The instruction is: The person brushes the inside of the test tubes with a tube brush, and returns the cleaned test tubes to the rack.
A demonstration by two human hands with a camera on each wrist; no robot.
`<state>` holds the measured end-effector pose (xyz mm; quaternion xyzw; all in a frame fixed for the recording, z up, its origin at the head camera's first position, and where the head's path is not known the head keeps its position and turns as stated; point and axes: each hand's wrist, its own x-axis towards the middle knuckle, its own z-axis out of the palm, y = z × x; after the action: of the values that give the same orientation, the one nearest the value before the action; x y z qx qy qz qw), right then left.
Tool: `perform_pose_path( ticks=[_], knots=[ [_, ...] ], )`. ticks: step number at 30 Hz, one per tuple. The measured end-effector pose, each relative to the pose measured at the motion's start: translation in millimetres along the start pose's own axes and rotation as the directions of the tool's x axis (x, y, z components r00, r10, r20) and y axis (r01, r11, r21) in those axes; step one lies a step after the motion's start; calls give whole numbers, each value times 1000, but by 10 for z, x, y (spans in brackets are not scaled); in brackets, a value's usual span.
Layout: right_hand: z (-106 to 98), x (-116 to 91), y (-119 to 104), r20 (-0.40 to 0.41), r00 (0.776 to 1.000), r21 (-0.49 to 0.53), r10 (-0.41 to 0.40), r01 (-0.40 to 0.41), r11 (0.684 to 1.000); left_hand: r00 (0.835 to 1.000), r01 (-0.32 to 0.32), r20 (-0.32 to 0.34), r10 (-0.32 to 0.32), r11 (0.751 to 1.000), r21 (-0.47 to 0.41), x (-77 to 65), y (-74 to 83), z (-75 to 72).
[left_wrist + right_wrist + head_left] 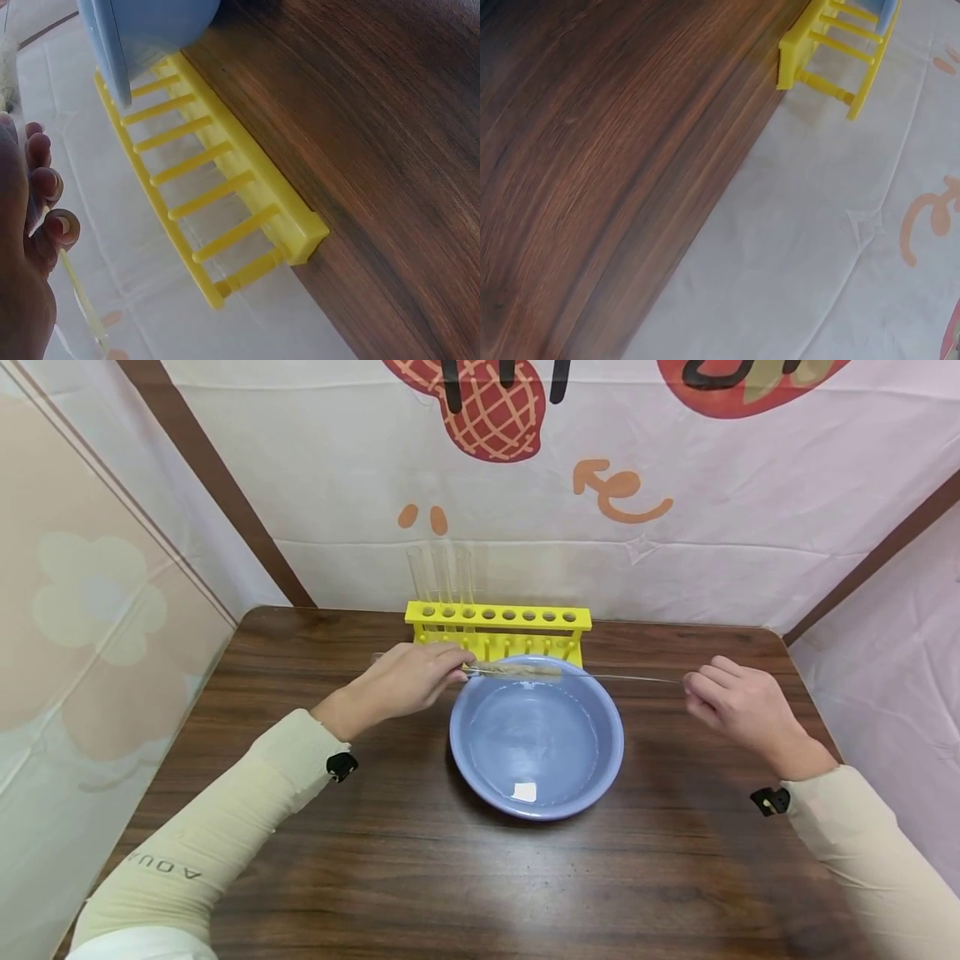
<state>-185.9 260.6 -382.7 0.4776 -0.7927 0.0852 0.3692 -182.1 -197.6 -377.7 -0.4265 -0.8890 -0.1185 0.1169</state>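
In the head view my left hand grips a clear test tube beside the bowl's far left rim. The tube's far end pokes out past the hand, and its glass also shows in the left wrist view below the curled fingers. My right hand, off to the right of the bowl, pinches the thin wire handle of a test tube brush. The brush's pale bristles lie in line with the tube, over the far rim of the blue bowl. Water fills part of that bowl. The right wrist view does not show the hand.
Behind the bowl stands a yellow test tube rack with three clear test tubes upright at its left end. A printed cloth hangs along the back of the wooden table.
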Motion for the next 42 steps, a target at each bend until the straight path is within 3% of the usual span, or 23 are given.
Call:
perform_pose_path(
  ticks=[12,23,33,38,42],
  knots=[
    [-60,-96,65,-5,1000,10,2,-2,1000,1000,7,-10,-7,1000,3,-22,-25,-12],
    [-115,-186,123,94,992,84,81,-89,992,999,-2,-32,2,1000,4,1,-30,-15],
    [-174,-236,111,167,978,122,127,-148,981,1000,9,-12,-9,1000,8,-56,-51,-24],
    [-205,-233,115,212,963,205,168,-212,956,1000,6,-13,-6,1000,4,-69,-64,-12],
    [-252,-227,137,306,928,297,215,-308,904,1000,3,-21,-3,1000,4,-65,-65,-2]
  ],
)
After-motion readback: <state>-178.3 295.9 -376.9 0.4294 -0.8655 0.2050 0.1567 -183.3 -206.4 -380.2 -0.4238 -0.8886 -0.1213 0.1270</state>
